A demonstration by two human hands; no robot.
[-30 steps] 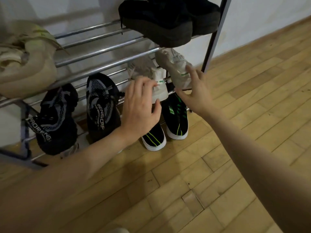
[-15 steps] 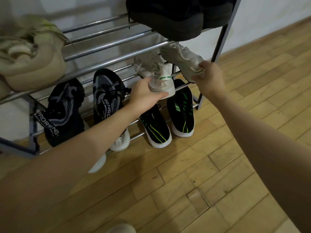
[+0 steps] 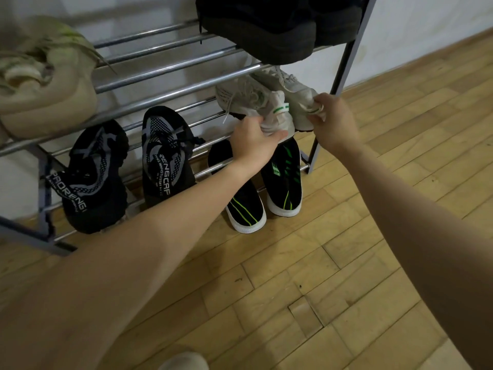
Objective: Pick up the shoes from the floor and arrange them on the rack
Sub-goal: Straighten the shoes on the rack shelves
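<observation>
A metal shoe rack (image 3: pixel 165 92) stands against the wall. Two white sneakers with green tabs rest toe-first on its middle shelf at the right end. My left hand (image 3: pixel 253 144) grips the heel of the left white sneaker (image 3: pixel 248 98). My right hand (image 3: pixel 333 121) grips the heel of the right white sneaker (image 3: pixel 288 85). Below them a pair of black slip-ons with green stripes (image 3: pixel 282 180) lies on the lowest shelf, toes out over the floor.
Two black patterned sandals (image 3: pixel 165 156) lean on the lower shelf to the left. Beige shoes (image 3: pixel 45 84) sit on the upper shelf at left, black shoes (image 3: pixel 266 25) at top right. The rack's right post (image 3: pixel 341 68) stands beside my right hand. Wooden floor (image 3: pixel 346 236) spreads in front.
Both hands went from reaching with open fingers to gripping the white sneakers' heels. The sneakers now sit a little deeper on the middle shelf.
</observation>
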